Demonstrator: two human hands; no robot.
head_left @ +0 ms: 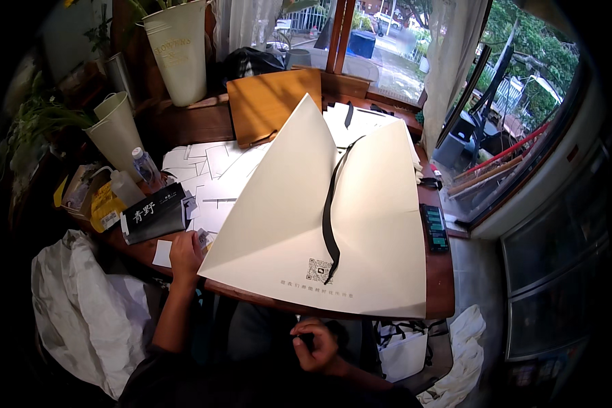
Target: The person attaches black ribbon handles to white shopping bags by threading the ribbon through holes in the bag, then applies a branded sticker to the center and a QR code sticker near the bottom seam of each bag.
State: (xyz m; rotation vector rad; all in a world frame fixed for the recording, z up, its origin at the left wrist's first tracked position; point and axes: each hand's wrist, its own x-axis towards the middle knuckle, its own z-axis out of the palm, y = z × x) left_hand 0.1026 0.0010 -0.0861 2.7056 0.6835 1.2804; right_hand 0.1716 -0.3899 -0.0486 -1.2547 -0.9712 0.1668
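Observation:
A large cream paper bag (pixel 272 204) lies part-folded across the table, its sides raised into peaks. A black ribbon handle (pixel 330 211) runs down its middle to a printed square code near the front edge. At the bag's left corner is my left hand (pixel 186 253), fingers curled, beside a small white card (pixel 162 253) and some small pale pieces; its fingertips are partly hidden. Below the table's front edge, over my lap, my right hand (pixel 317 345) has its thumb and fingers bent together. What either hand pinches is too small or dark to make out.
Left of the bag are a black printed pouch (pixel 154 214), a squeeze bottle (pixel 126 187), a clear bottle and a yellow packet (pixel 107 207). White sheets and an orange-brown board (pixel 272 102) lie behind. A phone (pixel 434 228) sits at the right edge. Tall cream buckets (pixel 177 54) stand back left.

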